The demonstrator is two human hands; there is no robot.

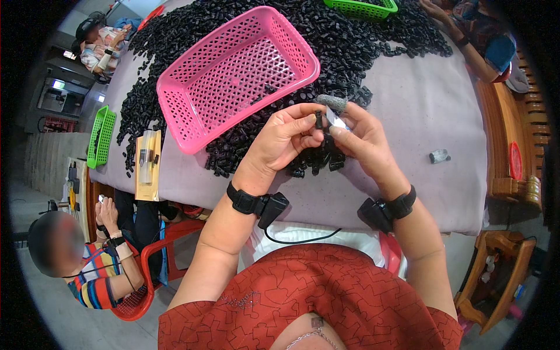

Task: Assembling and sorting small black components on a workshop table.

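My left hand (283,135) pinches a small black plastic part (319,120) between thumb and fingers. Close against it, my right hand (363,135) grips a small knife with a short, shiny blade (337,120). A grey speckled piece (332,103) shows at the top of that grip; whether it belongs to the knife I cannot tell. Under both hands lie more loose black parts (318,160), at the near edge of a large heap (344,52). A pink perforated plastic basket (175,119) stands on the heap just beyond my left hand, with a few black parts inside.
A grey cloth covers the table (417,99). A grey stub (439,156) lies at right. Green baskets (102,137) (364,8) stand at left and far side. A tan board with a clear tube (146,166) sits at the left edge. Other people sit around, one on a red chair (153,274).
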